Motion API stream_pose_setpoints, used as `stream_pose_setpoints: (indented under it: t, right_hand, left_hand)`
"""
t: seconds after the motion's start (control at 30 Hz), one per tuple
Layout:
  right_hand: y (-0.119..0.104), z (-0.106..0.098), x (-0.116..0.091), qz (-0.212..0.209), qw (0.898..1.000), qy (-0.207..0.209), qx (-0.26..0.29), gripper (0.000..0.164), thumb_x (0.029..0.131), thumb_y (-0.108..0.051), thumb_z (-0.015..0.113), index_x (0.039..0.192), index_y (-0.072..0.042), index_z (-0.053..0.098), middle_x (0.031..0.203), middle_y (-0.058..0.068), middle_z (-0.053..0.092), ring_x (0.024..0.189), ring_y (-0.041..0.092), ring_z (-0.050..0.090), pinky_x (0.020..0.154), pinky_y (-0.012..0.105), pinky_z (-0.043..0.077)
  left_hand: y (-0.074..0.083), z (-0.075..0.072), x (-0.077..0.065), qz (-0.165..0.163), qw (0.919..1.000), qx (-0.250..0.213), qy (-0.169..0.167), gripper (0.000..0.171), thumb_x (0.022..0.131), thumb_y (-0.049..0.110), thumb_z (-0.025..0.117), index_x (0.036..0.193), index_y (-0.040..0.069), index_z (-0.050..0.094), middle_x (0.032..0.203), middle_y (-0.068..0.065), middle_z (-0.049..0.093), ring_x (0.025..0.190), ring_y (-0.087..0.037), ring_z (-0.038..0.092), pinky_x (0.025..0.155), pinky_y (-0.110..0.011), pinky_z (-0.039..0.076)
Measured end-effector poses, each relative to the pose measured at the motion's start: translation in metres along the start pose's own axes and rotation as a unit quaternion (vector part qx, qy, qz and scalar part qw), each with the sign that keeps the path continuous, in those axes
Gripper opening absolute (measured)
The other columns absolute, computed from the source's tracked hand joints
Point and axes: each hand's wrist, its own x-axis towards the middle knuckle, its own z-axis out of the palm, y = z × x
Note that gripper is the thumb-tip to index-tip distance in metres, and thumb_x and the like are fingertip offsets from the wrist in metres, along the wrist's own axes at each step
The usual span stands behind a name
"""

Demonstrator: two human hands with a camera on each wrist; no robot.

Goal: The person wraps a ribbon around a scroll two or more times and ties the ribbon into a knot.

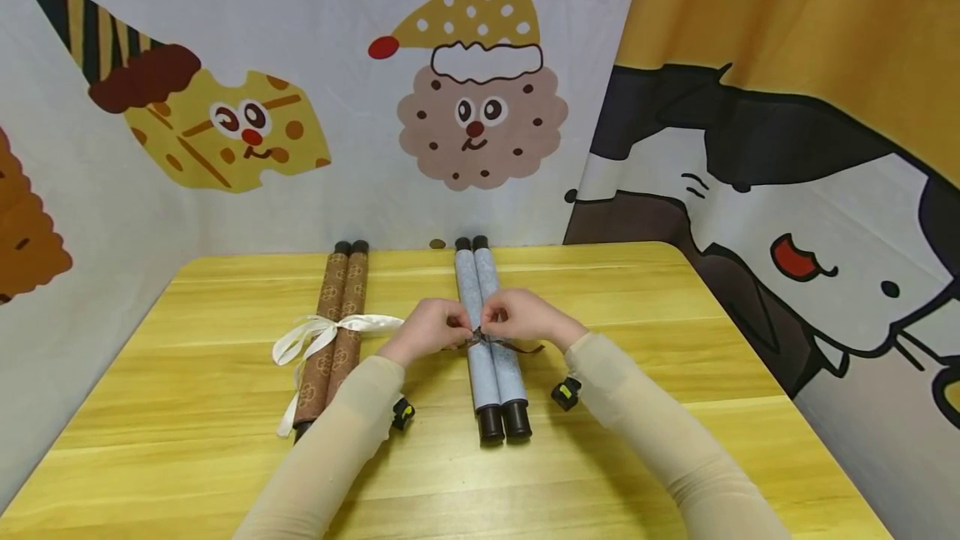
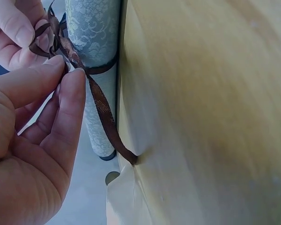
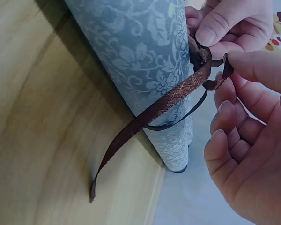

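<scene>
Two pale blue patterned scrolls point(image 1: 489, 373) with dark end knobs lie side by side on the table. A dark brown ribbon point(image 3: 171, 98) runs round their middle, with a knot and small loops on top and loose tails at both sides. My left hand point(image 1: 431, 327) pinches the ribbon at the knot between thumb and forefinger, from the left. From the right, my right hand point(image 1: 525, 317) pinches a small ribbon loop between thumb and forefinger. In the wrist views the fingertips of both hands almost meet at the knot.
Left of my hands lie two brown patterned scrolls point(image 1: 330, 357) tied with a white ribbon point(image 1: 322, 328) in a bow; my left forearm covers their near ends. The wooden table point(image 1: 637, 298) ends at a cartoon-printed cloth point(image 1: 300, 215) behind.
</scene>
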Motion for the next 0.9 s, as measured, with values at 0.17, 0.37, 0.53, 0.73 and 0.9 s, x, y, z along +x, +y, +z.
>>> stream_pose_setpoints:
  t: [0.17, 0.37, 0.53, 0.73, 0.9]
  right_hand:
    - [-0.002, 0.002, -0.003, -0.029, 0.999, -0.003, -0.019, 0.011, 0.092, -0.012, 0.069, 0.082, -0.015, 0.069, 0.078, -0.008, 0.06, 0.067, 0.007, 0.05, 0.063, 0.025, 0.044]
    - [-0.003, 0.006, -0.005, -0.052, 0.997, -0.004, -0.051, 0.011, 0.09, -0.01, 0.071, 0.081, -0.016, 0.07, 0.077, -0.011, 0.061, 0.067, 0.004, 0.051, 0.065, 0.024, 0.046]
    - [-0.005, 0.012, -0.005, -0.074, 0.993, -0.003, -0.088, 0.011, 0.088, -0.01, 0.074, 0.078, -0.016, 0.071, 0.074, -0.011, 0.062, 0.069, 0.004, 0.054, 0.067, 0.023, 0.047]
    - [-0.008, 0.017, -0.006, -0.068, 0.989, 0.002, -0.131, 0.01, 0.085, -0.012, 0.077, 0.078, -0.018, 0.073, 0.073, -0.013, 0.063, 0.07, 0.004, 0.055, 0.072, 0.025, 0.048]
    - [-0.012, 0.021, -0.009, -0.084, 0.984, 0.012, -0.155, 0.008, 0.084, -0.009, 0.078, 0.082, -0.017, 0.076, 0.078, -0.011, 0.067, 0.076, 0.006, 0.058, 0.08, 0.028, 0.047]
  left_hand:
    - [-0.001, 0.0, 0.0, 0.003, 1.0, 0.005, 0.0, 0.012, 0.088, 0.004, 0.074, 0.078, 0.009, 0.07, 0.072, 0.002, 0.066, 0.059, -0.009, 0.059, 0.056, -0.025, 0.051]
    - [-0.003, 0.001, 0.0, 0.008, 0.9999, 0.006, -0.003, 0.011, 0.088, 0.003, 0.074, 0.079, 0.009, 0.071, 0.073, 0.002, 0.067, 0.059, -0.008, 0.06, 0.057, -0.025, 0.052]
    - [-0.003, 0.001, -0.002, 0.001, 1.0, 0.004, -0.008, 0.011, 0.088, 0.004, 0.074, 0.079, 0.009, 0.07, 0.073, 0.002, 0.067, 0.059, -0.011, 0.062, 0.057, -0.026, 0.052]
    - [-0.003, 0.001, -0.003, -0.01, 0.9998, -0.005, -0.015, 0.011, 0.089, 0.004, 0.073, 0.08, 0.009, 0.07, 0.074, 0.003, 0.068, 0.06, -0.011, 0.063, 0.057, -0.026, 0.053]
    - [-0.004, 0.002, -0.004, -0.008, 0.9998, -0.006, -0.019, 0.011, 0.089, 0.004, 0.073, 0.079, 0.009, 0.07, 0.074, 0.003, 0.068, 0.061, -0.014, 0.064, 0.057, -0.025, 0.053]
